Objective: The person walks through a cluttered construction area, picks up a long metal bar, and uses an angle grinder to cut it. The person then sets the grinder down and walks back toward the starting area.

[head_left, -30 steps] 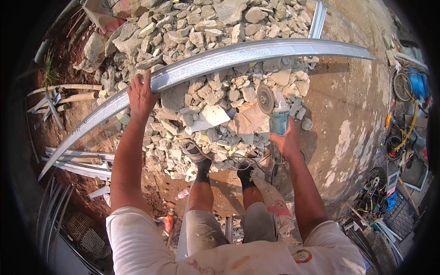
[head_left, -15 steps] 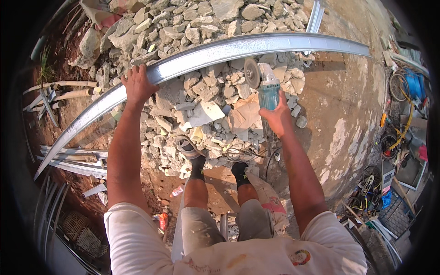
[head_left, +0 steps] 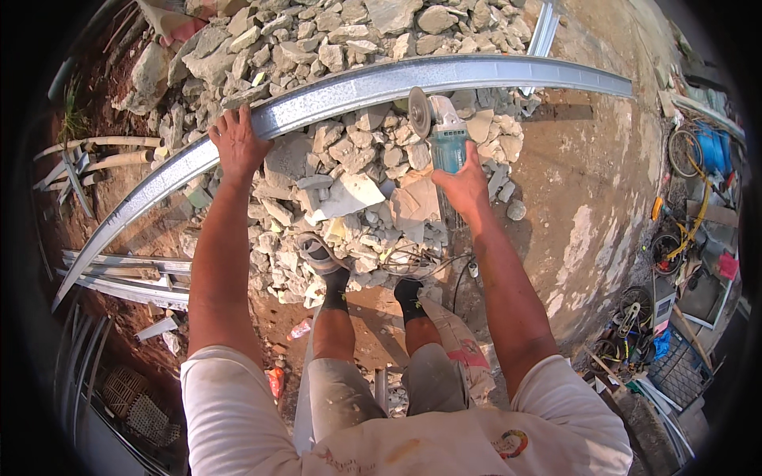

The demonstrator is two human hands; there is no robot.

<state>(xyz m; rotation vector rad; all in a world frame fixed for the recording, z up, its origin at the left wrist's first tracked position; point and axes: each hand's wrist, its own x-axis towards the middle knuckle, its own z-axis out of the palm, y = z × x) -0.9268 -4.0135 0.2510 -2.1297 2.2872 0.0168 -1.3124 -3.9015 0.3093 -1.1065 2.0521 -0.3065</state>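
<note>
A long galvanized metal channel (head_left: 381,86) spans the scene in front of me, bowed by the lens. My left hand (head_left: 240,147) is closed over it left of the middle, thumb on the near side and fingers over the top. In my right hand (head_left: 467,184) is a teal angle grinder (head_left: 449,151), gripped round its body, its cord hanging toward the ground. The grinder's cutting disc (head_left: 420,113) stands on edge at the channel's near edge; whether it touches the metal I cannot tell.
Broken concrete rubble (head_left: 349,163) lies under and beyond the channel, up to my feet. More metal profiles (head_left: 131,289) are stacked at left, and another profile (head_left: 544,30) lies beyond. The grinder cord (head_left: 458,285) runs near my right foot. Bicycles and scrap (head_left: 675,238) line the right side.
My right hand has brought the grinder forward and a little left, its disc now up at the channel's near edge. My left hand keeps its hold on the channel.
</note>
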